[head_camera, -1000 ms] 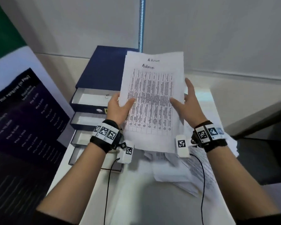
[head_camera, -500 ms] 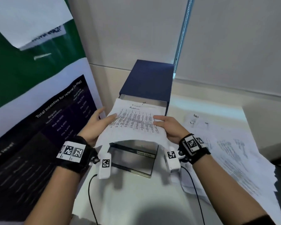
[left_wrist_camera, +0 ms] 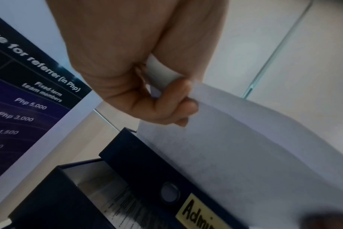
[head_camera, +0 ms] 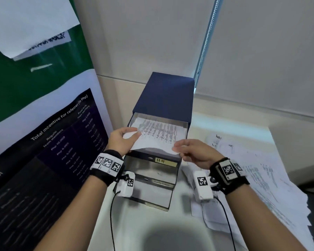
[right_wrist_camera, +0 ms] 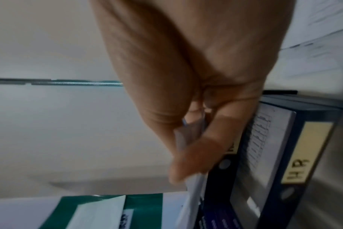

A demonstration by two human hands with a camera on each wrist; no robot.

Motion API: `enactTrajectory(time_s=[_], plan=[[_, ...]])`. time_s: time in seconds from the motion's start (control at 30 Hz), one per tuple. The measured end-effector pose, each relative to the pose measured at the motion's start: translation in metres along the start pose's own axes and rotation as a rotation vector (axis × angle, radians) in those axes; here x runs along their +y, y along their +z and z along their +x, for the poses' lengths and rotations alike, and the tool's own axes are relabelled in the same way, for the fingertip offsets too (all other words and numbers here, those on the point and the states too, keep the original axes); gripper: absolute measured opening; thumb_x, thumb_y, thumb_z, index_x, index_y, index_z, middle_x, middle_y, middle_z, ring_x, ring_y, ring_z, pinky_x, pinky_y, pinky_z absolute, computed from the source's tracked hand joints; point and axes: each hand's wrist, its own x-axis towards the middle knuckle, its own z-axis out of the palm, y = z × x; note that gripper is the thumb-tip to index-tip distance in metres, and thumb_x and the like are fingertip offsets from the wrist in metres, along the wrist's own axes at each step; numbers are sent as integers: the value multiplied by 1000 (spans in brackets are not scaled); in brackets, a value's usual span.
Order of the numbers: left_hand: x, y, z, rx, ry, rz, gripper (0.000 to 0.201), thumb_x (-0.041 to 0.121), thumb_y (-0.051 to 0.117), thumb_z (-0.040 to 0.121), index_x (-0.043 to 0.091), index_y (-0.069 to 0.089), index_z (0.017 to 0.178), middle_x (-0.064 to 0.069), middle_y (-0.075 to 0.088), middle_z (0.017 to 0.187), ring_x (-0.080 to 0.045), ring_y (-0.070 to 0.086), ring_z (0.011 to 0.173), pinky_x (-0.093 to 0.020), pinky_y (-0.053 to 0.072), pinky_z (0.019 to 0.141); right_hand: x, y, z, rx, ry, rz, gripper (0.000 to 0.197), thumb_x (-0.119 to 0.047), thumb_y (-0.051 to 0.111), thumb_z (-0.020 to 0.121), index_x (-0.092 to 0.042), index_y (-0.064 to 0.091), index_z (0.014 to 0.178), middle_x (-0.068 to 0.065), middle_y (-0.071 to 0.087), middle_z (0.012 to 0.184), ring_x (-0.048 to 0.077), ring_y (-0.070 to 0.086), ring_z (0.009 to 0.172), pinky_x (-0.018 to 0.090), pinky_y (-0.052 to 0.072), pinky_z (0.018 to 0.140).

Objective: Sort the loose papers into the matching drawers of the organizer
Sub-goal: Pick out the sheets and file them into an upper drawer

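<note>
A dark blue drawer organizer [head_camera: 166, 95] stands at the back of the white table, with several drawers pulled out in steps. A printed sheet [head_camera: 158, 134] lies partly inside the top drawer, which carries the label Admin [left_wrist_camera: 198, 212]. Its near edge bulges over the drawer front. My left hand [head_camera: 123, 140] pinches the sheet's left edge between thumb and fingers [left_wrist_camera: 166, 100]. At the near right corner, my right hand [head_camera: 190, 151] pinches the sheet as well [right_wrist_camera: 194, 139]. The drawer below is labelled HR [head_camera: 165, 161] and holds a printed page [right_wrist_camera: 258, 139].
A spread pile of loose printed papers [head_camera: 261, 178] covers the table to the right of the organizer. A large poster board [head_camera: 53, 142] stands close on the left. A pale wall runs behind. Cables hang from both wrist cameras.
The sheet was upright in front of the organizer; both hands have lowered it flat and slid it back into the top drawer. The right hand has shifted to the near right corner.
</note>
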Motion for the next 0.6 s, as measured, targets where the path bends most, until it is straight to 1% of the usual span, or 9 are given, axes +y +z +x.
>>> enactTrajectory(time_s=[0.07, 0.13, 0.17, 0.23, 0.3, 0.37, 0.43, 0.5, 0.6], plan=[[2, 10, 7, 80, 150, 183, 29, 38, 77, 80, 28, 72, 106, 2, 61, 114, -15, 58, 106, -31, 46, 98, -7, -4, 17, 134, -54, 36, 13, 5, 69, 85, -2, 65, 95, 3, 60, 64, 5, 53, 45, 13, 49, 47], [8, 20, 10, 123, 397, 333, 22, 35, 74, 83, 28, 73, 104, 3, 51, 115, -14, 49, 109, -27, 37, 100, -15, -8, 36, 261, -104, 38, 13, 6, 70, 84, 6, 66, 97, 6, 60, 63, 6, 55, 44, 14, 50, 48], [11, 25, 12, 81, 506, 378, 18, 37, 71, 86, 29, 74, 101, 6, 54, 115, -14, 49, 111, -31, 37, 101, -19, -10, 45, 304, -125, 28, 11, 5, 71, 83, 6, 67, 94, 9, 62, 66, 8, 57, 46, 15, 52, 49], [15, 41, 12, -115, 616, 494, 28, 50, 56, 91, 33, 74, 103, 13, 62, 114, -12, 54, 112, -43, 38, 103, -22, -11, 61, 337, -163, 34, 4, 4, 72, 83, 3, 69, 84, 12, 67, 79, 14, 68, 60, 20, 59, 61], [11, 62, 13, -253, 626, 622, 46, 59, 37, 93, 34, 71, 112, 16, 66, 115, -9, 56, 113, -48, 34, 106, -21, -14, 70, 309, -179, 100, 6, 6, 70, 84, 0, 68, 84, 12, 68, 86, 22, 71, 77, 25, 61, 75], [9, 80, 16, -282, 608, 752, 53, 59, 25, 96, 34, 68, 115, 15, 69, 114, -10, 58, 111, -46, 29, 107, -19, -21, 65, 242, -199, 175, 6, 6, 66, 87, 1, 67, 91, 15, 68, 88, 25, 70, 86, 27, 60, 81], [5, 92, 21, -274, 565, 846, 53, 55, 22, 100, 32, 68, 113, 11, 71, 110, -14, 60, 108, -45, 27, 108, -12, -39, 53, 221, -234, 198, 10, 4, 64, 90, 3, 66, 99, 18, 70, 92, 26, 70, 89, 29, 60, 82], [3, 101, 25, -241, 512, 914, 55, 53, 21, 102, 29, 71, 104, 5, 73, 103, -19, 61, 102, -46, 25, 108, 4, -72, 35, 291, -255, 144, 13, 0, 63, 92, 3, 66, 105, 19, 71, 95, 26, 71, 85, 30, 61, 78], [10, 119, 27, -176, 503, 866, 52, 49, 28, 101, 24, 73, 96, 0, 72, 98, -24, 62, 95, -45, 27, 105, 51, -149, 10, 515, -169, -101, 9, -4, 63, 93, -5, 70, 98, 21, 71, 102, 29, 71, 85, 37, 61, 79]])
